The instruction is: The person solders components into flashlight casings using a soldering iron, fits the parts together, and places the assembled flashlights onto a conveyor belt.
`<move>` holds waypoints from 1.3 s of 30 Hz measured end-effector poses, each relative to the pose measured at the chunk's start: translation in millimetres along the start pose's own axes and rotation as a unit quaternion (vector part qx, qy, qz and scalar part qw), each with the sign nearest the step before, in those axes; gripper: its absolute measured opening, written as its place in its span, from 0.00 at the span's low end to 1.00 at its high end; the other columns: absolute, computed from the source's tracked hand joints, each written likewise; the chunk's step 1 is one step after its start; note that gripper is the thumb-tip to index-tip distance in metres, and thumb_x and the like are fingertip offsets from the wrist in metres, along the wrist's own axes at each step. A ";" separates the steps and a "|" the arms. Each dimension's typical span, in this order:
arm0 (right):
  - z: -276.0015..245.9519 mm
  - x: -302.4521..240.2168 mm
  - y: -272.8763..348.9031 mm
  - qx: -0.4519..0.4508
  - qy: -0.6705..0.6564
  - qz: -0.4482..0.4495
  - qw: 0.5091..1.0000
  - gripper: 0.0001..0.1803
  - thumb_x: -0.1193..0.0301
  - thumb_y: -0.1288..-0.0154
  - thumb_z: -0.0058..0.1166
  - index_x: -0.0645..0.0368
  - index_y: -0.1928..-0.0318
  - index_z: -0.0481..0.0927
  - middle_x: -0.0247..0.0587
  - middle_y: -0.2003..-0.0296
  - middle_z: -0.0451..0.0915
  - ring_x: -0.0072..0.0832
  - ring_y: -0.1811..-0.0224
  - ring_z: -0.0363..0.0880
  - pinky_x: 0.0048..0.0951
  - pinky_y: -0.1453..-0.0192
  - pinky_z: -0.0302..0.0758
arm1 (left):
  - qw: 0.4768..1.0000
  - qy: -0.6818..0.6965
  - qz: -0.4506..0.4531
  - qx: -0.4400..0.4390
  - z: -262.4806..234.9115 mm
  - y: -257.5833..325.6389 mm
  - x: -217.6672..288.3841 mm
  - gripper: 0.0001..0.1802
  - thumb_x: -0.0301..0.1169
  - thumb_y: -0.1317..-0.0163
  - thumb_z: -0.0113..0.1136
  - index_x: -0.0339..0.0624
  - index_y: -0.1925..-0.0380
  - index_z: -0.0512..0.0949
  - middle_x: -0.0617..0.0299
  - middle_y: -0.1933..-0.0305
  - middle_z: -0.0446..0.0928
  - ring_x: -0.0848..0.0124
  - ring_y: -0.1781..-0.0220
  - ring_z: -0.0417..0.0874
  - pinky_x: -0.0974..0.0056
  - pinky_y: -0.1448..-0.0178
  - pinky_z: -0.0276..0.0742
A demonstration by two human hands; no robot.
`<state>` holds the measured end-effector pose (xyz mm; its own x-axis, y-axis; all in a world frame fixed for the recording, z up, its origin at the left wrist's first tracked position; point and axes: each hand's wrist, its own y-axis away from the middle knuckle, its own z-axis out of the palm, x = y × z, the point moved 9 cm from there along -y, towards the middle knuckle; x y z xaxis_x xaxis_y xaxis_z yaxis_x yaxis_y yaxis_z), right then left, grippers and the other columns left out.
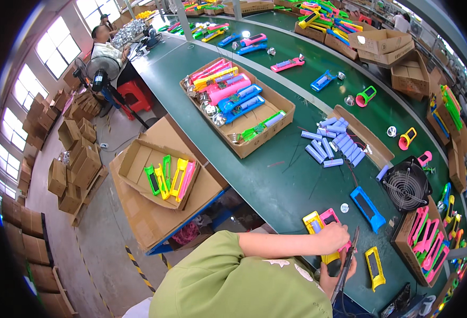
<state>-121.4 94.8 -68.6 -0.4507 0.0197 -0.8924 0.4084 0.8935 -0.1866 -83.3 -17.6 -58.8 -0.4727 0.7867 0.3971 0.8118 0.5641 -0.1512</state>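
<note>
At the bench's near edge, my left hand (333,238) is closed in a pinch over a pink flashlight housing (328,215); whatever is between its fingers is too small to make out. Just below it, my right hand (345,269) is wrapped round a dark soldering iron (344,273), its tip pointing up and away. Partly under my hands lies a yellow housing (328,258). A yellow housing with a purple battery (315,226) sits left of the pink one. To the right lie a blue housing (368,209) and another yellow housing (375,268) with dark panels.
Loose purple batteries (339,142) are heaped ahead, beside a cardboard tray (368,135). A box of assembled housings (268,135) stands farther left. On the right are a black fan (407,184) and a box of pink housings (409,259). A green conveyor (297,85) curves behind, carrying housings and reflectors.
</note>
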 end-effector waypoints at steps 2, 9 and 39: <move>0.4 -2.8 -0.9 0.002 -0.003 0.002 1.000 0.50 0.86 0.62 0.60 0.58 0.39 0.45 0.58 0.43 0.63 0.41 0.37 0.59 0.38 0.33 0.49 | 1.000 -0.003 0.001 0.008 -1.1 0.3 0.9 0.06 0.29 0.59 0.57 0.40 0.79 0.77 0.55 0.72 0.74 0.62 0.67 0.78 0.63 0.63 0.73; -2.6 4.3 -1.7 0.008 0.015 -0.032 0.999 0.48 0.86 0.63 0.60 0.59 0.40 0.47 0.58 0.43 0.65 0.41 0.36 0.59 0.39 0.32 0.46 | 0.991 0.062 0.102 0.058 -29.4 18.3 6.5 0.09 0.28 0.56 0.54 0.39 0.72 0.76 0.57 0.67 0.71 0.63 0.60 0.74 0.64 0.60 0.71; -27.1 -15.4 -28.7 0.019 0.102 -0.071 0.992 0.42 0.79 0.55 0.62 0.61 0.41 0.51 0.48 0.44 0.68 0.36 0.40 0.64 0.31 0.38 0.61 | 0.935 0.145 0.194 0.260 -49.8 50.7 14.5 0.13 0.25 0.59 0.59 0.41 0.69 0.74 0.61 0.73 0.71 0.67 0.68 0.75 0.65 0.68 0.72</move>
<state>-147.7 81.0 -38.4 -0.6552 -0.0121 -0.7553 0.3574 0.8759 -0.3240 -31.9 9.9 -15.7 -0.0038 0.8986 0.4387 0.5906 0.3561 -0.7241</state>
